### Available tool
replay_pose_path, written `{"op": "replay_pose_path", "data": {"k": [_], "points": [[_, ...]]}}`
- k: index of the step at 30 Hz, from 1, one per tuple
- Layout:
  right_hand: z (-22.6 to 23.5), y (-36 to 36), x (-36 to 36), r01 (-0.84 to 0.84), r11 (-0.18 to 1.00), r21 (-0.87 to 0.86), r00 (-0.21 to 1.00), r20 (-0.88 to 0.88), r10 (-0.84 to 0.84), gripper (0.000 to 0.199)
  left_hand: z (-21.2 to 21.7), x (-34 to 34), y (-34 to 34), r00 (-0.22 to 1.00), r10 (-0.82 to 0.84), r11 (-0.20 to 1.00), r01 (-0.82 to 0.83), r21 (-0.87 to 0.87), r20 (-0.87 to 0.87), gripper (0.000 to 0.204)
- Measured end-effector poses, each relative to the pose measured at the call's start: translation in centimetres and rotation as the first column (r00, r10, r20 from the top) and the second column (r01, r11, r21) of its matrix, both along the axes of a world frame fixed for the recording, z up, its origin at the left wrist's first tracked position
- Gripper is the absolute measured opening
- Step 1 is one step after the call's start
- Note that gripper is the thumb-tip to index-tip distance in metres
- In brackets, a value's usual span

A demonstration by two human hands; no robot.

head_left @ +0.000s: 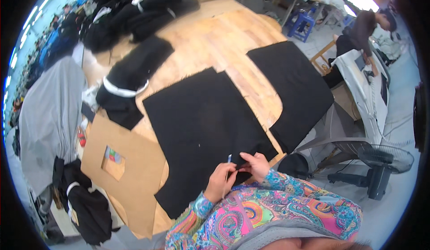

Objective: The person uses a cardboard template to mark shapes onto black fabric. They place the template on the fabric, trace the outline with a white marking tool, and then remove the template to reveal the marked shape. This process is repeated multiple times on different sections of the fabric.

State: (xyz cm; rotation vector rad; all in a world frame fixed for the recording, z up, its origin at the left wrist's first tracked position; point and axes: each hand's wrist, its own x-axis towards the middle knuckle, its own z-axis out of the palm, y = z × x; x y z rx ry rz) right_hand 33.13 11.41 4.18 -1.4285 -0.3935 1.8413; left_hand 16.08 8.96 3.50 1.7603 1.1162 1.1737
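A large black cloth panel (197, 115) lies flat on the wooden table before me. At its near edge my left hand (219, 181) is closed, with a slim pale stick (230, 158) standing up from its fingers; I cannot make out its kind. Close beside it, my right hand (256, 166) pinches the near corner of the black cloth, thumb stretched along the top. The fingertips of both hands almost meet there. Farther right lies a second black cloth panel (298, 89) with a curved cut-out, partly over the table edge.
A brown cardboard pattern (134, 160) with a cut window lies at the left. Beyond it sits a black cloth bundle (134, 71) tied with a white strip. A grey fan (385, 160) stands at the right, near a person (360, 33) working at a white table.
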Motion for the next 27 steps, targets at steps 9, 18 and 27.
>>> {"op": "replay_pose_path", "data": {"k": [9,18,27], "points": [[2.4,3.7,-1.7,0.050,0.913,0.405,0.991,0.097,-0.097,0.016,-4.1,-8.3,-6.0,0.862,0.497,0.867,-0.498,0.022,-0.096,0.035],[15.0,3.5,6.2,0.420,0.398,0.815,0.833,-0.173,-0.525,0.017,8.5,-13.7,-3.8,0.944,0.242,0.969,-0.246,0.009,-0.225,0.021],[16.2,18.1,14.3,0.357,0.606,0.711,0.925,-0.179,-0.335,0.018,15.3,-5.6,10.5,0.934,0.347,0.937,-0.340,-0.086,0.082,0.021]]}}
